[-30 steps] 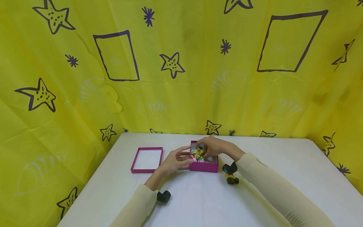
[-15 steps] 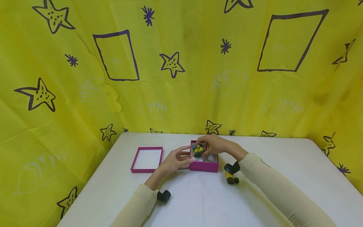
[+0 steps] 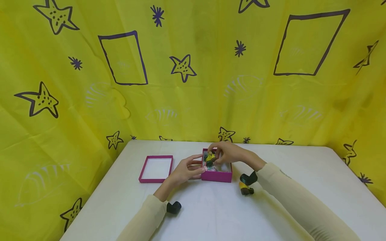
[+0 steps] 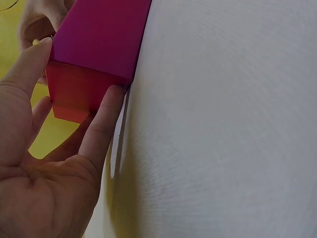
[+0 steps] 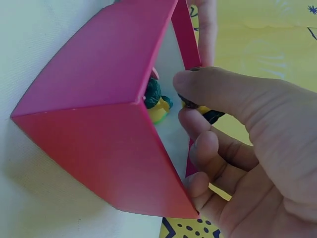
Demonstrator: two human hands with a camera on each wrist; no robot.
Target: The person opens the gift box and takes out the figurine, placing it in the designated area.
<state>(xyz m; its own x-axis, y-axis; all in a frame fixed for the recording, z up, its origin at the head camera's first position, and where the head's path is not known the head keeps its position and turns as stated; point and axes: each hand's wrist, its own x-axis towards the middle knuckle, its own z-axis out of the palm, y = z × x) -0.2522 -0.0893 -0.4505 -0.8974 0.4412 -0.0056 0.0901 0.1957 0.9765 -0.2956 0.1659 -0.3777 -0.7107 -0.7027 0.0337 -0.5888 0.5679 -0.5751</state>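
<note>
A magenta box (image 3: pixel 216 176) stands uncovered on the table. My left hand (image 3: pixel 183 172) touches its left end; in the left wrist view the thumb is up at the rim and the fingers (image 4: pixel 101 126) lie fairly straight against the wall. Over the box, my right hand (image 3: pixel 228 154) pinches a small yellow and dark figurine (image 3: pixel 210 158) between thumb and fingers. Inside, small pink and white pieces (image 3: pixel 208 168) show below it. The right wrist view shows a green and yellow toy (image 5: pixel 154 96) in the box, partly behind the wall.
The magenta-rimmed lid (image 3: pixel 155 181) lies to the left, white inside up. Another yellow and dark figurine (image 3: pixel 246 190) is on the white table (image 3: pixel 211 211), front right of the box. A yellow patterned curtain (image 3: pixel 193 100) hangs behind.
My right hand has drawn the yellow figurine up from among the pieces and turned it within the box, shifting slightly. The left hand has stayed at the box's end.
</note>
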